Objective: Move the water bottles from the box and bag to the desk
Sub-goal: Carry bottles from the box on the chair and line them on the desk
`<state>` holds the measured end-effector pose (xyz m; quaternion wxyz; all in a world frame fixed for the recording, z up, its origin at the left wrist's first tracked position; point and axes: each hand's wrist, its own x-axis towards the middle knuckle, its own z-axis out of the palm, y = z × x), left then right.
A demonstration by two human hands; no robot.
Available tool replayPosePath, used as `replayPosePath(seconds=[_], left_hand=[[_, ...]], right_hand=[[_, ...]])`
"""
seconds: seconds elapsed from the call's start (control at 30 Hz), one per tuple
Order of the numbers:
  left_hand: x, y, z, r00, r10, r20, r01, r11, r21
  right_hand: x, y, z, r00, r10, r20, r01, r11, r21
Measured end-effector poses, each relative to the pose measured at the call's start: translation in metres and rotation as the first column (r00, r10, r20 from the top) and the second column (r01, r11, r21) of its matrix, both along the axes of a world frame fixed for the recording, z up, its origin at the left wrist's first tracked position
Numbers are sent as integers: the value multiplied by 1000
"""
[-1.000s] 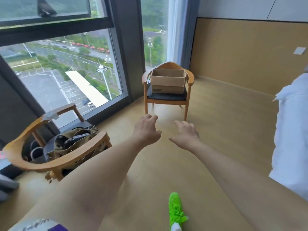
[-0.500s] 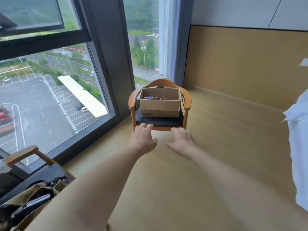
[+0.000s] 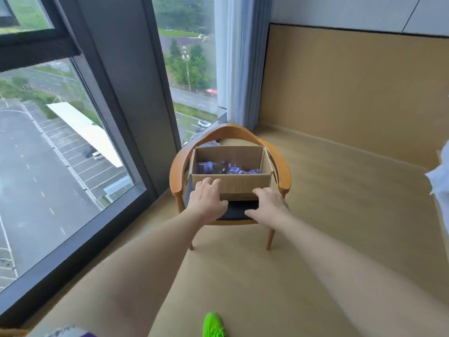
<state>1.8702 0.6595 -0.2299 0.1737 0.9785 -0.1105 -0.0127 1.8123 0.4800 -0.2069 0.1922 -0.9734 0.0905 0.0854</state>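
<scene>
Fingers [image 3: 211, 182] of both hands hover before box [image 3: 243, 183] of bottles [image 3: 213, 167]

The cardboard box [image 3: 230, 182] is open on top, so the bottles [image 3: 227, 168] can be reached from above; sideways access is blocked by the chair armrests [image 3: 283, 170].
</scene>
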Motion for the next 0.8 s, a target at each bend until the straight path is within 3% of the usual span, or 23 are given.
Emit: replayPosePath(seconds=[0.37, 0.7, 0.8], left_hand=[[197, -3, -29, 989, -30, -147, 31, 1000, -2], [359, -33, -111, 950, 60, -308, -21, 991, 130], [394, -49, -132, 935, 72, -347, -36, 993, 108]], right_hand=[[192, -14, -44, 991, -73, -109, 74, 997, 9], [376, -56, -132, 946, -4, -325, 21, 999, 50], [416, -73, -159, 915, 3, -403, 18, 999, 49]])
